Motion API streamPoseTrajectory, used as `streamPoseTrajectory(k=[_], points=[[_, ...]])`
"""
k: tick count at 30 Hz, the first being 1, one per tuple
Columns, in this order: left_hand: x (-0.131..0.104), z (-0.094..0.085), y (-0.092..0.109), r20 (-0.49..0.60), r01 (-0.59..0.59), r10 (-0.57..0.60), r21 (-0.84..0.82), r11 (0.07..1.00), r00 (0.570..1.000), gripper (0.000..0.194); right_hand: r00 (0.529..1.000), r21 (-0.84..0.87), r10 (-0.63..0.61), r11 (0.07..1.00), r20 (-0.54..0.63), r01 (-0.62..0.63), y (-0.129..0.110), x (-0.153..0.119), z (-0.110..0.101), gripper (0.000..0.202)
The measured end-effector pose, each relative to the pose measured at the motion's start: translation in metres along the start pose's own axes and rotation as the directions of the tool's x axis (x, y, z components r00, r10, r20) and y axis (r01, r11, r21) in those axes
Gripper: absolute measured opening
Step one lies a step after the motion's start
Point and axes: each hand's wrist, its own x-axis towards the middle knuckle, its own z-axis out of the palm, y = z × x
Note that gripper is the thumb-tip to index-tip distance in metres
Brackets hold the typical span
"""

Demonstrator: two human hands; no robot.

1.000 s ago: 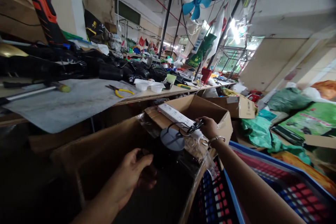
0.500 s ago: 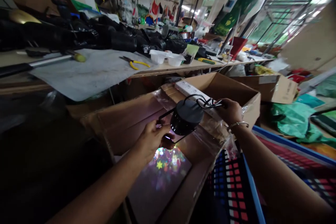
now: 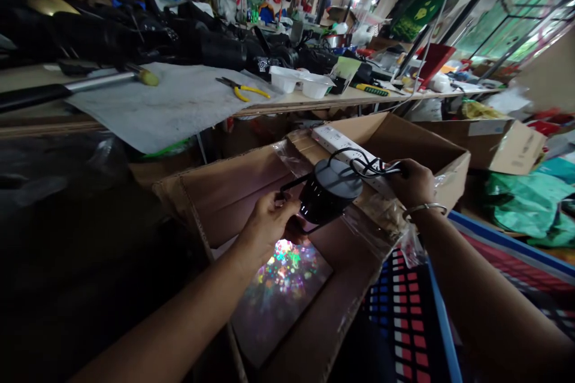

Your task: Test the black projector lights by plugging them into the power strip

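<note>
A black cylindrical projector lamp (image 3: 330,191) with a bracket is held tilted over an open cardboard box (image 3: 224,197). My left hand (image 3: 274,221) grips its front end and bracket, some fingers hidden behind it. Coloured spots of light fall from the lamp onto a pale sheet (image 3: 269,323) in the box. My right hand (image 3: 414,182) is closed around the bunched black cable (image 3: 368,164) that loops over the lamp's back. Beneath the cable lies a white power strip (image 3: 336,142) across the box flaps; whether the cable is plugged into it cannot be made out.
On the workbench behind are yellow-handled pliers (image 3: 242,90), white plastic tubs (image 3: 309,84), a hammer-like tool (image 3: 103,84) and many black lamp housings (image 3: 215,48). A blue-rimmed plastic basket (image 3: 406,311) stands to the right of the box, with a green bag (image 3: 525,203) beyond.
The view has shifted, so the scene sits further right. The projected spots have changed from a yellow star shape to scattered colourful dots. Both hands keep their hold.
</note>
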Motion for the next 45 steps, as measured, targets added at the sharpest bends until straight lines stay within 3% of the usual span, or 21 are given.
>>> streamPoseTrajectory(k=[15, 45], points=[[0.000, 0.001, 0.001, -0.019, 0.001, -0.001, 0.036, 0.999, 1.000, 0.012, 0.998, -0.016, 0.043, 0.999, -0.054, -0.044, -0.007, -0.005, 0.003, 0.022], [-0.002, 0.003, 0.004, 0.001, 0.056, -0.056, 0.049, 0.997, 0.998, 0.012, 0.994, 0.022, 0.013, 1.000, -0.109, -0.010, 0.001, -0.005, 0.012, 0.015]])
